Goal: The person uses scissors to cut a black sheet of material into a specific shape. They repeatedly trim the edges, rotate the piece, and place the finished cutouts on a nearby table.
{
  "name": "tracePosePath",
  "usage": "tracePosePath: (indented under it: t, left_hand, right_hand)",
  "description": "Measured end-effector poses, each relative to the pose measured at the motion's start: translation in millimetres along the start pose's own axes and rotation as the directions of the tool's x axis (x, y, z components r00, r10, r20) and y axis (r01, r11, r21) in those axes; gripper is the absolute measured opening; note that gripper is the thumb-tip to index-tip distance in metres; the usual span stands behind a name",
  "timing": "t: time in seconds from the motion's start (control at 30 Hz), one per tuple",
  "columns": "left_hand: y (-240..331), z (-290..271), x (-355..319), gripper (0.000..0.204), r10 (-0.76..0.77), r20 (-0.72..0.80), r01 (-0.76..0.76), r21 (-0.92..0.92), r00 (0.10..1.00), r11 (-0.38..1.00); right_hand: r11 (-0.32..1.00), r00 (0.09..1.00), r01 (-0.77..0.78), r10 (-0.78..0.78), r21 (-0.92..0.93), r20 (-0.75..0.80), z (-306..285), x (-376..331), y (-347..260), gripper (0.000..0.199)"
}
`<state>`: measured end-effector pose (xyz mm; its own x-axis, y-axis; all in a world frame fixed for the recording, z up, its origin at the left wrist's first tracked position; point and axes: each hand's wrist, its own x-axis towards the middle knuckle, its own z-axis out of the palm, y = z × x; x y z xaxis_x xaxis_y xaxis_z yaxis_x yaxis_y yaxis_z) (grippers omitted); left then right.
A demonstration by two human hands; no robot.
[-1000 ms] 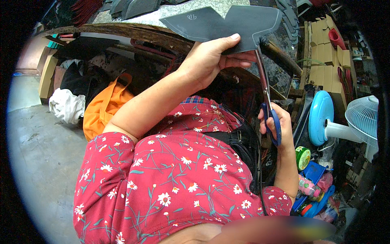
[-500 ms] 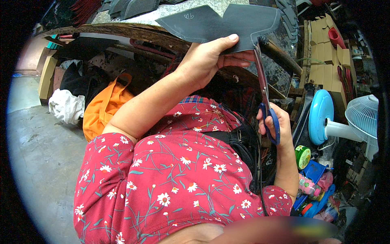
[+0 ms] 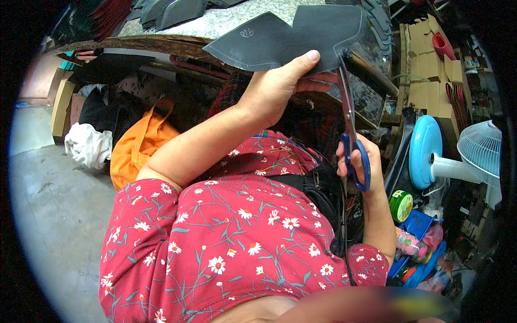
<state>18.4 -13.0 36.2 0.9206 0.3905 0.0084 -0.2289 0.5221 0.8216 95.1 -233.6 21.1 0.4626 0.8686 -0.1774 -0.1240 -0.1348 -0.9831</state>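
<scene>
My left hand (image 3: 280,86) grips a dark grey sheet piece (image 3: 291,43) by its lower edge, thumb on top and fingers underneath. The piece has a notch in its far edge, a pale marked line near its border and a small pale mark at its left. In my right hand (image 3: 366,159) is a pair of scissors (image 3: 348,107) with dark blue handles, the fingers through the loops. The blades point up and away from me, and their tips meet the sheet's lower right edge, at the marked line. Whether the blades are parted there is hard to see.
A worktable (image 3: 226,21) with more dark cut pieces (image 3: 175,12) lies beyond my hands. An orange bag (image 3: 141,142) and white cloth (image 3: 89,142) sit to the left. A blue-and-white fan (image 3: 425,153), cardboard boxes (image 3: 425,64) and a green tub (image 3: 400,205) stand on the right.
The dark sheet has tilted slightly, its left end lower and its right side shifted a little left. My left hand has turned with it. The scissors stay at the same edge.
</scene>
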Motion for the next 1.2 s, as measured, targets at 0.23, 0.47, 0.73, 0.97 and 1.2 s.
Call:
tracePosePath:
  t: [0.23, 0.47, 0.73, 0.97, 1.2]
  left_hand:
    - [-15.3, 9.9, -6.4, 0.03, 0.11, -0.022, -0.109, 0.03, 0.994, 0.994]
    - [-19.9, 13.4, -9.1, 0.026, 0.068, -0.095, -0.074, -0.066, 0.993, 0.995]
    - [-19.6, 13.5, -8.9, 0.027, 0.022, -0.099, -0.035, -0.127, 0.995, 0.991]
    - [-12.7, 7.0, -5.9, 0.028, -0.069, -0.102, 0.053, -0.151, 0.992, 0.987]
    - [-19.1, 14.0, -12.1, 0.027, 0.019, -0.146, -0.028, -0.055, 0.989, 0.998]
  right_hand:
    - [0.994, 0.999, -0.028, 0.026, 0.104, 0.028, 3.5, -0.7, 0.0, 0.064]
    - [0.981, 0.999, -0.042, 0.044, 0.189, -0.003, 12.8, -3.1, 2.8, 0.065]
    - [0.97, 0.997, -0.068, 0.055, 0.234, 0.062, 9.8, -5.1, 8.6, 0.069]
    - [0.981, 0.994, -0.067, 0.051, 0.184, 0.092, 2.5, -6.4, 8.2, 0.069]
    - [0.993, 0.999, -0.029, 0.025, 0.116, 0.03, 9.3, -4.1, 6.8, 0.059]
